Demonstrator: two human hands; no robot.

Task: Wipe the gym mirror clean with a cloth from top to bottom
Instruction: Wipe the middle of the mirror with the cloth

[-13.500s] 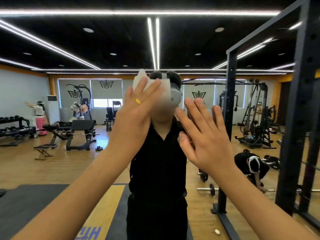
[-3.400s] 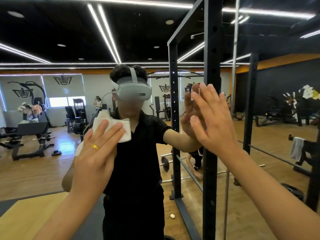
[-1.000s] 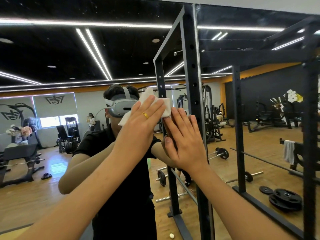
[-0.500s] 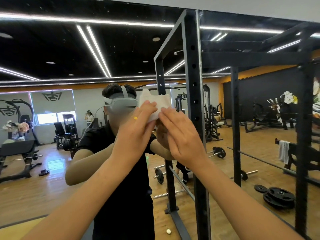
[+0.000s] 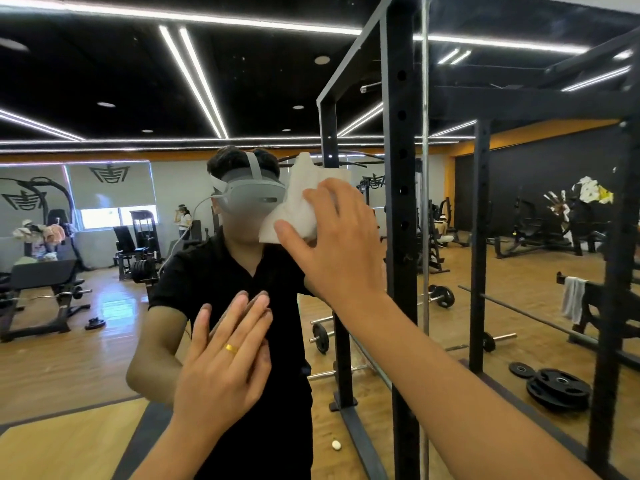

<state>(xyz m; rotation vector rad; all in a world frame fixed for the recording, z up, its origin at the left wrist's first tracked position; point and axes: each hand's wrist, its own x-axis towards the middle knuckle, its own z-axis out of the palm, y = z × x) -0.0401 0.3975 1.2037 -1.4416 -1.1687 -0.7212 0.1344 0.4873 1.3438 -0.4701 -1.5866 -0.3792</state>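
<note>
The gym mirror [image 5: 104, 341] fills the head view and reflects me and the room. My right hand [image 5: 334, 237] is raised at face height, fingers curled over a crumpled white cloth [image 5: 301, 202] and holding it against the glass. Lower down, at chest height, my left hand [image 5: 225, 362] lies flat on the mirror with straight fingers and a gold ring, holding nothing. Part of the cloth is hidden under my right palm.
A vertical seam [image 5: 424, 168] splits the mirror panels just right of my right arm. The reflection shows a black power rack [image 5: 398, 133], weight plates [image 5: 557, 389], a barbell, benches, a hanging towel [image 5: 573, 296] and other people far back.
The cloth has passed from my left hand to my right hand. My left hand has dropped to chest height and lies flat on the glass; the right hand stays high with the cloth.
</note>
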